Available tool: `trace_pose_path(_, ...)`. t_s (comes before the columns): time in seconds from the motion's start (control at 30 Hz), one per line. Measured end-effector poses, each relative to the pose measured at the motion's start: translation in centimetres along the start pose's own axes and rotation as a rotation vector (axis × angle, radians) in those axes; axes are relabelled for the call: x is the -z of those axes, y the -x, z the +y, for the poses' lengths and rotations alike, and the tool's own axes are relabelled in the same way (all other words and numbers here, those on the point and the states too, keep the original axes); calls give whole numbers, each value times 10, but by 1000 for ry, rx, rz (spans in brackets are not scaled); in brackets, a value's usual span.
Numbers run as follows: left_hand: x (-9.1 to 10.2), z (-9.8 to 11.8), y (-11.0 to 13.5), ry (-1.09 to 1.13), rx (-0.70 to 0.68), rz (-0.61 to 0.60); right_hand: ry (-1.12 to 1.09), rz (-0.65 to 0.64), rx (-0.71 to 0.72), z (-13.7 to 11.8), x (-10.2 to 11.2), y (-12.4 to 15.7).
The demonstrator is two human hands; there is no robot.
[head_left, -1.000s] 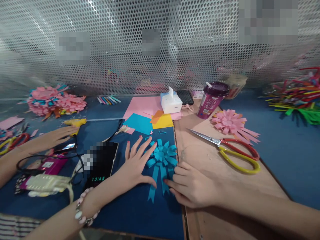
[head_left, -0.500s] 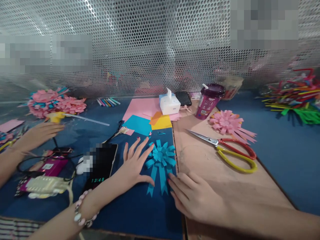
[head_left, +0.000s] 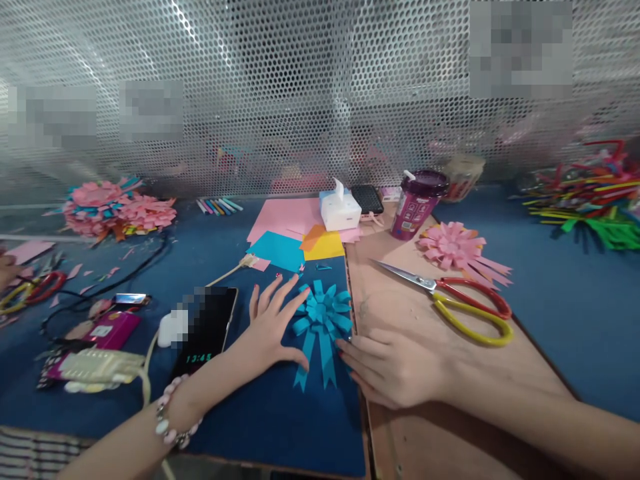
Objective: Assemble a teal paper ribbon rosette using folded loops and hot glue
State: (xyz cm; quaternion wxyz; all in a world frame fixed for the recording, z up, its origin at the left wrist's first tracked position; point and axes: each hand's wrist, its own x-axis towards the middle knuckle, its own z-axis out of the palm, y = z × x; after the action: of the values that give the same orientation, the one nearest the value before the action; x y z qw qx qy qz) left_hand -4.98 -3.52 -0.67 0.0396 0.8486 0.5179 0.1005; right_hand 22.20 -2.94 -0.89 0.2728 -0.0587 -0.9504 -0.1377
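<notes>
A blue paper flower [head_left: 321, 316] with looped petals and two notched paper tails lies flat at the table's near middle. My left hand [head_left: 275, 327] rests beside it with the fingers spread, the fingertips close to the left petals and the thumb by the left tail. On the other side, my right hand [head_left: 400, 368] lies low over the board, its fingers stretched out and nearly together, fingertips beside the right tail. Neither hand grips anything that I can see.
Large scissors [head_left: 443, 293] and a pink paper flower [head_left: 453, 245] lie to the right. Behind stand a purple cup [head_left: 419, 207] and a tissue pack [head_left: 340, 209]. A phone [head_left: 213, 333] lies under my left forearm. Another person's hand [head_left: 7, 270] shows at the left edge.
The other person's hand, with a yellow tool and long translucent stick, has moved away left; the tool is out of view. My right hand has shifted slightly upward. My left hand stays put.
</notes>
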Motion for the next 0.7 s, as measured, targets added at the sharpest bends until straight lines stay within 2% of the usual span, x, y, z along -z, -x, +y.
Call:
trace_pose_path(0.53, -6, 0, 0, 2, -6, 50, -57, 115, -63, 3, -1, -1)
trace_pose_path(0.7, -6, -1, 1, 4, -33, 57, -81, 134, -36, 5, -2, 0)
